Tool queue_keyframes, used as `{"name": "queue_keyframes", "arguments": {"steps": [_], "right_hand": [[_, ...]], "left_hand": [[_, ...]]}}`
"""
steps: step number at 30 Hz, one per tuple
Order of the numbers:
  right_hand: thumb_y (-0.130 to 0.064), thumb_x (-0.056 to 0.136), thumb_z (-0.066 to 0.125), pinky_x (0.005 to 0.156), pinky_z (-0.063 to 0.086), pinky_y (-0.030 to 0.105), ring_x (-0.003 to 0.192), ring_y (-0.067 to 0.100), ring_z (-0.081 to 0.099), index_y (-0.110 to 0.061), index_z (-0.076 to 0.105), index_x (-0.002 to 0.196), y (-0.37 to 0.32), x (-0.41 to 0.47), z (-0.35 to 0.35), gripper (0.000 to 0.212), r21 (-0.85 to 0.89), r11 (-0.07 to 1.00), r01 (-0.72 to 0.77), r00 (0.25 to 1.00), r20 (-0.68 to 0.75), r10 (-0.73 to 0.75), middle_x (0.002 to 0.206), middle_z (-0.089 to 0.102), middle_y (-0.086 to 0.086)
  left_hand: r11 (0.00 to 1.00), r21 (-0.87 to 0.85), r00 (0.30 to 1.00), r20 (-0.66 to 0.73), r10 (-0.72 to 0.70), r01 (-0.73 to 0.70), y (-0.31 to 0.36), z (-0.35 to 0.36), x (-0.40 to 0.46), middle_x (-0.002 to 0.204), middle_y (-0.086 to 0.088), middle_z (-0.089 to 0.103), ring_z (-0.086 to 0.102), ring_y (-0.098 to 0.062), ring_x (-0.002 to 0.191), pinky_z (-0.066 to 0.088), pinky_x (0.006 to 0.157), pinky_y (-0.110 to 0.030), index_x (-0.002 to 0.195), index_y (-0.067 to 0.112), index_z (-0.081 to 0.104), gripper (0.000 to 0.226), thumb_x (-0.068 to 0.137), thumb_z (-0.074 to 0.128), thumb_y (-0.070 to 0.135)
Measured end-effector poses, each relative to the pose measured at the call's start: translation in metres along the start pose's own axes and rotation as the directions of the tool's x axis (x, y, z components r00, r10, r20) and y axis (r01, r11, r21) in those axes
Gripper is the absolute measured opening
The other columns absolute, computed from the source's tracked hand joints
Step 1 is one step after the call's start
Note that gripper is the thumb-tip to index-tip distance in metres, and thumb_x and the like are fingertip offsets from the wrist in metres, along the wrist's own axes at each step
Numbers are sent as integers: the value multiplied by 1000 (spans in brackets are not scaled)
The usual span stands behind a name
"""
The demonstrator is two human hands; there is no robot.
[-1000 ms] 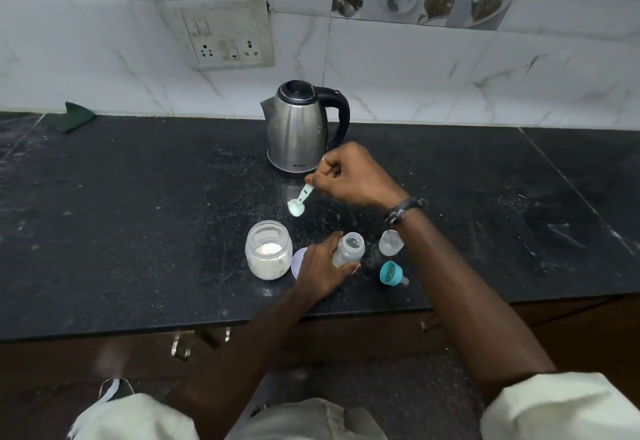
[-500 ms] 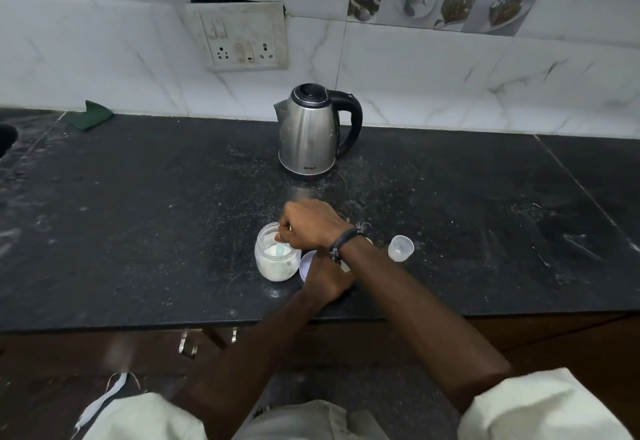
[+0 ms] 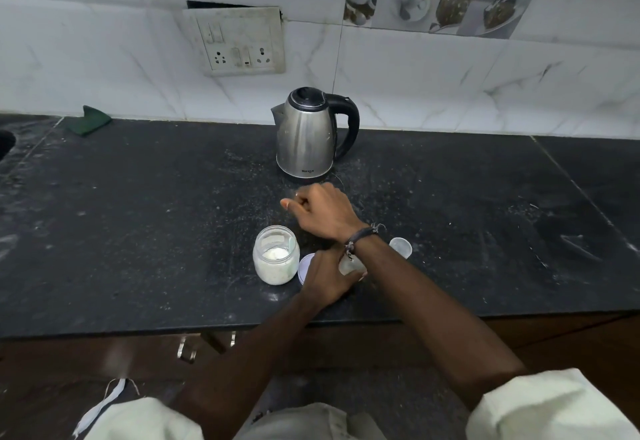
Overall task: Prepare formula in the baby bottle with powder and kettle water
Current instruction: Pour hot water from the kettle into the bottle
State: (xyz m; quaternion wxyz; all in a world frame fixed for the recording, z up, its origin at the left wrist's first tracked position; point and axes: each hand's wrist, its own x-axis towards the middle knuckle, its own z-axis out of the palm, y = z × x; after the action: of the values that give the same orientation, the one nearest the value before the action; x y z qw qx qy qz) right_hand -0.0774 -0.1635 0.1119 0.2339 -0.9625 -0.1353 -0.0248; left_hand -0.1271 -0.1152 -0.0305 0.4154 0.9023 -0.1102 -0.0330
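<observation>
Dark stone surface (image 3: 138, 231), dusted with pale specks. Steel kettle (image 3: 306, 134) stands upright at the far middle, lid shut, black handle to the right; contents hidden.

Near the middle, a clear glass jar (image 3: 276, 259), open-topped, holds white powder in its lower part. A pale green scoop (image 3: 290, 243) stands inside the jar, leaning against its right wall. Just right of the jar, a round pale lid (image 3: 304, 266) lies flat on the surface, partly covered by the left hand.

Left hand (image 3: 327, 278) wraps around the baby bottle (image 3: 351, 266), of which only a clear sliver shows beneath the right wrist; whether anything is in it cannot be told. Bottle stands near the front edge, right of the jar.

Right hand (image 3: 323, 212) hangs above the surface between kettle and jar, fingers curled loosely inward, thumb tip out to the left; nothing visible in it. A dark cord band circles the wrist.

A small clear cap (image 3: 401, 247) sits right of the right forearm, open side up, apparently empty.

Green cloth (image 3: 90, 120) lies at the far left against the wall tiles.
</observation>
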Motion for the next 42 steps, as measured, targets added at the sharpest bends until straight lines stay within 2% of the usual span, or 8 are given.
{"name": "queue_keyframes", "arguments": {"steps": [6,12,16,24,28,32,36,42], "right_hand": [[-46,95,54,53,31,30,52,20,49,-15,47,53,32,17,-9,53,128,982,-138,983,-99,151,52,49,-2],[-49,92,53,64,56,41,63,26,67,-7,64,67,73,46,-15,50,200,946,-256,945,-156,289,63,69,5],[-43,92,59,68,60,47,61,23,71,-7,70,71,97,64,-14,43,354,872,-337,902,-144,407,62,71,3],[-33,94,60,75,61,42,57,16,71,-10,71,67,127,91,-16,37,495,766,-409,833,-139,535,61,72,1],[-38,92,58,73,59,38,69,23,71,-6,69,69,135,104,-21,41,419,797,-435,822,-176,542,68,72,5],[-35,96,53,64,41,30,79,29,64,-11,61,75,133,125,-35,32,313,850,-424,836,-224,500,80,67,9],[-44,95,50,84,45,36,109,34,58,-12,60,110,131,149,-49,37,265,876,-403,813,-336,476,118,61,14],[-58,97,37,104,37,47,126,34,49,-14,50,131,129,185,-62,57,195,900,-389,889,-175,422,136,52,12]], "left_hand": [[989,-113,995,25,101,-97,13,-11,-5,113,1,73,67,-18,103,53,91,-33,126,19,62,57,76,79,40],[987,-87,990,11,138,-137,12,-11,-3,103,8,75,70,-14,93,53,79,-39,119,29,58,55,71,75,50],[986,-92,990,14,142,-140,9,-9,-1,102,8,75,70,-13,91,54,78,-39,118,29,58,55,70,74,53],[987,-104,992,22,122,-119,7,-6,1,98,11,74,70,-9,87,55,75,-37,115,32,57,56,69,76,59],[987,-121,994,24,108,-105,4,-3,1,105,11,74,70,-8,94,56,79,-36,122,32,57,64,68,76,62],[988,-123,995,7,97,-96,2,-2,2,110,9,73,69,-8,97,55,83,-36,127,27,58,68,68,76,58],[989,-116,996,10,90,-88,-1,0,2,115,9,73,69,-9,102,54,87,-36,132,24,57,73,69,75,58],[985,-156,997,-8,72,-73,-1,2,1,118,4,73,68,-12,106,53,92,-36,134,18,57,74,71,80,47]]}}
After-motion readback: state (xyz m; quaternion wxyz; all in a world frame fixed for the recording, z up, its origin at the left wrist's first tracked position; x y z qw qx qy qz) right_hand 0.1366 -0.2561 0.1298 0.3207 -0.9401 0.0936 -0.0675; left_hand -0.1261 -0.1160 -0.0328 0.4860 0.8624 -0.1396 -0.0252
